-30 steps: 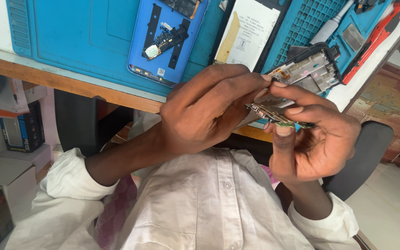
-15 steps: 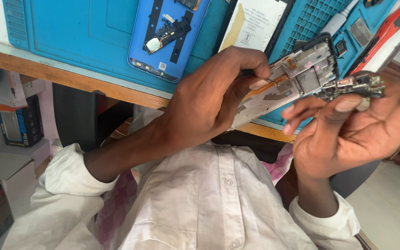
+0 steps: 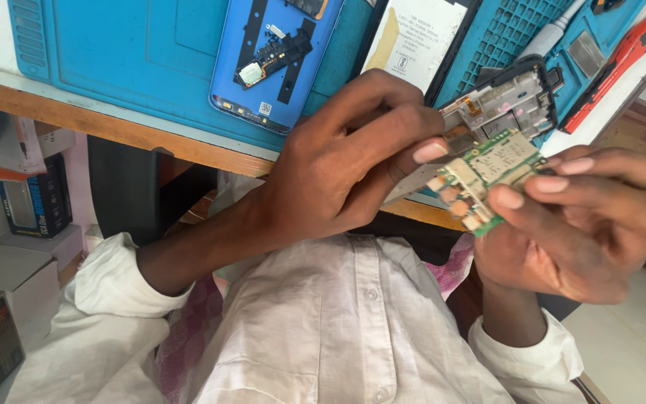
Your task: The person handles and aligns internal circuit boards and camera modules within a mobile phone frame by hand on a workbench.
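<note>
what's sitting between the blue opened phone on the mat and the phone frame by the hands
In the head view, a white paper card in a dark sleeve lies on the blue mat between the blue opened phone and the phone frame.

Head camera looks steeply down, close in.

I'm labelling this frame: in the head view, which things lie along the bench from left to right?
Blue work mat → blue phone back with parts on it → white paper sheet → grey phone frame → red tool.
</note>
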